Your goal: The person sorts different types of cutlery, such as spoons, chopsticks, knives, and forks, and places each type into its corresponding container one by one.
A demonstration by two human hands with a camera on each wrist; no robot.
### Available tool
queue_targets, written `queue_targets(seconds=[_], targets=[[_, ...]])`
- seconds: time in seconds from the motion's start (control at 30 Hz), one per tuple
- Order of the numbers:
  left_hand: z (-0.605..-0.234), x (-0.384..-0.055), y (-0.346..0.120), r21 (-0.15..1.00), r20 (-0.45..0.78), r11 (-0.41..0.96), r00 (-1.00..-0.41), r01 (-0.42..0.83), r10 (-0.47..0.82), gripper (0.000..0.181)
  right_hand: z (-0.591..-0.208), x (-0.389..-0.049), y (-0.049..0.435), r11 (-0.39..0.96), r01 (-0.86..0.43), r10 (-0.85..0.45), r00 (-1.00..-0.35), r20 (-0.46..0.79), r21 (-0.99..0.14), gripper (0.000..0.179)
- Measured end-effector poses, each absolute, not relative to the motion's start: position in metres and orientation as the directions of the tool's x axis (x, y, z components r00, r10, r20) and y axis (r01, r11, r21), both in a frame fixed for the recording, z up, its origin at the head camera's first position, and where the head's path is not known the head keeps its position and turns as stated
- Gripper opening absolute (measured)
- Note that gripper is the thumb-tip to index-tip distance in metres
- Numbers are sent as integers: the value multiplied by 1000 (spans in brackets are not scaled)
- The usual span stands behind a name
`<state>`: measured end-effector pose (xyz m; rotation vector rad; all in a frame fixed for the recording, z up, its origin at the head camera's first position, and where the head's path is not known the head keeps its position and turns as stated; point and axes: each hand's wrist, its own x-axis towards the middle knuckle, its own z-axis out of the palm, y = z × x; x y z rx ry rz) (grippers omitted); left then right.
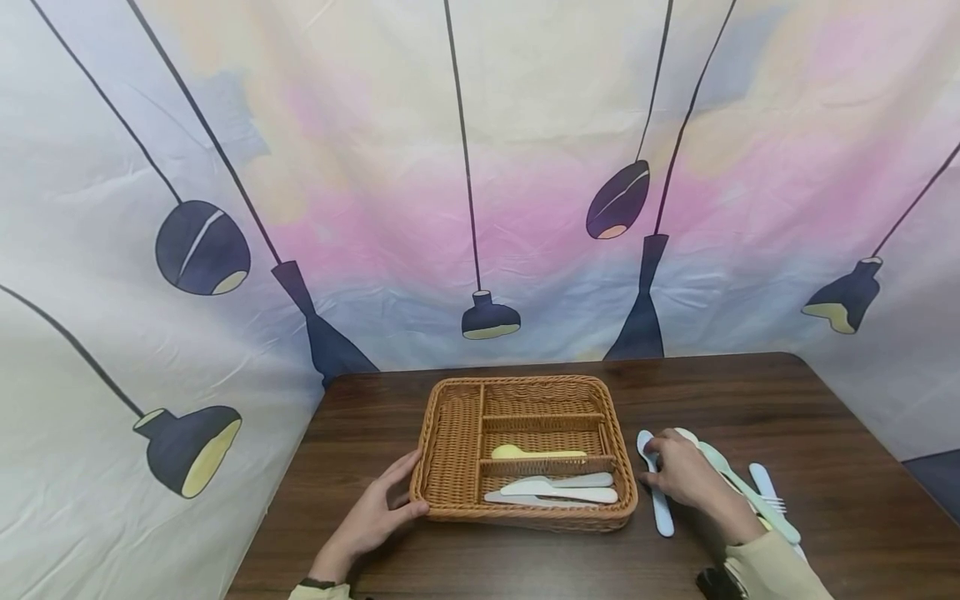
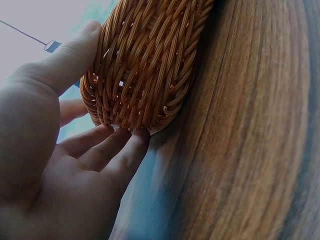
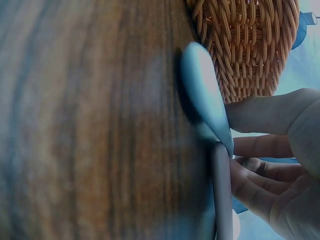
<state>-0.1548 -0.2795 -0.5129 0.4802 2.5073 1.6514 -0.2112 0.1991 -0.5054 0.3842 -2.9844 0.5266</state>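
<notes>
A brown wicker basket [image 1: 453, 442] with compartments lies on the table. My left hand [image 1: 378, 508] rests against its near left corner, thumb along the front wall and fingertips touching the side; in the left wrist view the fingers [image 2: 127, 157] are fairly straight. Several pale knives [image 1: 558, 490] lie in the near right compartment, and a yellow spoon [image 1: 510, 452] is in the one behind. Right of the basket, my right hand [image 1: 686, 471] pinches a light blue spoon [image 1: 662, 512] near its bowl. In the right wrist view the thumb and fingers meet at the spoon [image 3: 202, 85].
Right of my right hand lie a pale green spoon [image 1: 776, 512] and a white fork [image 1: 763, 482], with other cutlery partly hidden under the wrist. The dark wooden table [image 1: 375, 417] ends at a printed fabric backdrop [image 1: 405, 275].
</notes>
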Motion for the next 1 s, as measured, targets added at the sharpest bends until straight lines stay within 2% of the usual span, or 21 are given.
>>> queue_targets(seconds=[0.33, 0.67, 1.0], targets=[[-513, -155, -280, 915, 73, 354, -943, 193, 325, 84, -504, -210, 199, 915, -230, -208, -973, 102, -330, 29], [-514, -155, -280, 913, 95, 348, -940, 214, 328, 83, -503, -208, 199, 910, -241, -206, -969, 136, -337, 37], [-513, -155, -279, 910, 84, 362, -945, 202, 316, 83, -500, -208, 197, 920, -188, -170, -982, 81, -345, 36]])
